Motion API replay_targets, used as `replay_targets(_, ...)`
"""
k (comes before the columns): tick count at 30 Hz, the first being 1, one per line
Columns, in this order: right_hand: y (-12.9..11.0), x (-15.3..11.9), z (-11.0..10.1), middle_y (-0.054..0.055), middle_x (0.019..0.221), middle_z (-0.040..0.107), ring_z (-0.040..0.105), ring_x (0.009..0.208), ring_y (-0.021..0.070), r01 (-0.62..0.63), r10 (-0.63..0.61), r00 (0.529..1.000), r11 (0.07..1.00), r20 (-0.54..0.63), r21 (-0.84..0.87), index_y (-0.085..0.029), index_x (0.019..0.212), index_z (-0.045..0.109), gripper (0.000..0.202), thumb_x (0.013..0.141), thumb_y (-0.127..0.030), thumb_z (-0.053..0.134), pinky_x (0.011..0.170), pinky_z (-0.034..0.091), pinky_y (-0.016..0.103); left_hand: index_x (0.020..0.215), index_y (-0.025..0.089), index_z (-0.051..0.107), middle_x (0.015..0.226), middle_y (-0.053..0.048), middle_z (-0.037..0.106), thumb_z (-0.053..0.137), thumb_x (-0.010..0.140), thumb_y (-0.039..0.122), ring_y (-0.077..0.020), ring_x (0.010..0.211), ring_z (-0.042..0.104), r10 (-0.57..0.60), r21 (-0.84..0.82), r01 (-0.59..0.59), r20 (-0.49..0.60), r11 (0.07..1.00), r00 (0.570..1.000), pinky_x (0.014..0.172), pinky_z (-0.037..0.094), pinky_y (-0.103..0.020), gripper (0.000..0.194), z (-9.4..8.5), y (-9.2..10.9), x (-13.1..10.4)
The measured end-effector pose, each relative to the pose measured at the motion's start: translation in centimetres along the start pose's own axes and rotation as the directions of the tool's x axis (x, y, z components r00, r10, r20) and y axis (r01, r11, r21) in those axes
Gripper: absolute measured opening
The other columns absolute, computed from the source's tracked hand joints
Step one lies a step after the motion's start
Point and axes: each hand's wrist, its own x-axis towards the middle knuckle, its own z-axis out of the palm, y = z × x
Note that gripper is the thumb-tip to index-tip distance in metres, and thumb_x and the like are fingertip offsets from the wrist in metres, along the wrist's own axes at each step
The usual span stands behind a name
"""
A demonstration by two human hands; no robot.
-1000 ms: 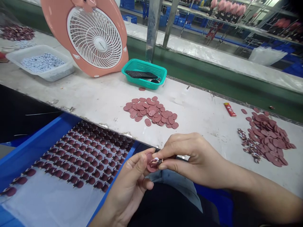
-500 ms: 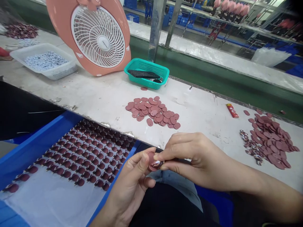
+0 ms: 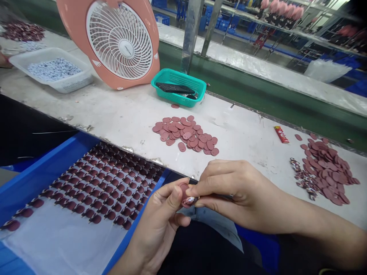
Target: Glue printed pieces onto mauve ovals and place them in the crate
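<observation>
My left hand point(image 3: 163, 217) is closed, pinching a dark pink oval disc point(image 3: 184, 190) between thumb and fingers just off the table's front edge. My right hand point(image 3: 229, 191) pinches a small shiny, multicoloured piece point(image 3: 190, 201) against the lower part of that disc; my fingertips hide some of it. Beyond my hands, a loose heap of similar oval discs point(image 3: 186, 135) lies on the white table point(image 3: 243, 133). Farther right is a bigger pile of discs point(image 3: 329, 168), with a cluster of small shiny pieces point(image 3: 305, 177) along its left side.
A blue crate point(image 3: 37, 168) at lower left holds rows of joined dark red pieces on white sheeting. Behind stand a pink fan point(image 3: 114, 82), a green basket point(image 3: 163, 95) with a black flat object, and a white tray point(image 3: 69, 86) of small pieces. A red packet point(image 3: 281, 135) lies right.
Both hands keep almost the same pose, with the disc and the shiny piece still pressed together. The view has shifted very slightly.
</observation>
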Motion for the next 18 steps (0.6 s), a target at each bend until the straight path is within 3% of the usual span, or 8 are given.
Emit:
replay_targets(13, -0.12, 0.13, -0.12, 0.007, 0.087, 0.072, 0.065, 0.080, 0.0131, -0.035, 0.035, 0.999, 0.999, 0.040, 0.012, -0.010, 0.103, 0.075, 0.013, 0.094, -0.010, 0.066, 0.074, 0.050, 0.023, 0.087, 0.021, 0.083, 0.074, -0.002, 0.072, 0.093, 0.061, 0.044, -0.0104, 0.063, 0.063, 0.010, 0.031, -0.009, -0.011, 0.999, 1.000, 0.044, 0.053, -0.013, 0.036, -0.43, -0.14, -0.03)
replay_targets(18, -0.31, -0.03, -0.59, 0.005, 0.099, 0.071, 0.065, 0.090, 0.0141, -0.087, 0.085, 0.994, 0.996, 0.068, 0.034, -0.015, 0.120, 0.070, 0.030, 0.090, -0.017, 0.073, 0.080, 0.050, 0.024, 0.083, 0.021, 0.082, 0.070, 0.001, 0.067, 0.090, 0.069, 0.040, -0.0088, 0.062, 0.061, 0.023, 0.020, -0.025, 0.111, 0.999, 0.994, 0.044, 0.051, -0.011, 0.025, -0.70, 0.05, 0.07)
